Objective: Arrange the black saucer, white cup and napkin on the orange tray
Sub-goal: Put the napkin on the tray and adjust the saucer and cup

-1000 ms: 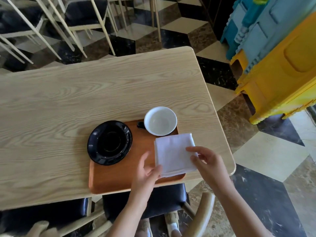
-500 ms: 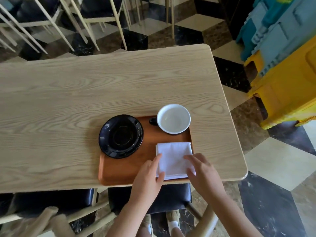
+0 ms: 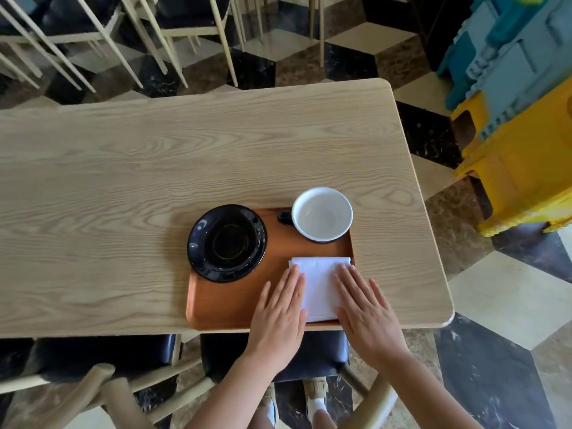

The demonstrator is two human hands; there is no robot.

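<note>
An orange tray [image 3: 229,308] lies at the near edge of a light wooden table [image 3: 154,168]. On its left part sits the black saucer [image 3: 227,242]. The white cup [image 3: 322,214], with a dark handle pointing left, stands at the tray's far right corner. A folded white napkin [image 3: 318,280] lies at the near right of the tray. My left hand [image 3: 280,311] rests flat on the napkin's left edge, and my right hand [image 3: 365,311] rests flat on its right edge. Both palms face down with the fingers straight.
Black-seated wooden chairs [image 3: 278,357] stand under the table's near edge, and more chairs [image 3: 185,23] stand beyond the far side. Yellow and blue plastic crates [image 3: 520,113] are stacked on the right. The floor is a black, brown and cream tile pattern.
The napkin has been shifted fully onto the tray and squared to its right edge. Both hands have gone from pinching its corners to lying flat on it.
</note>
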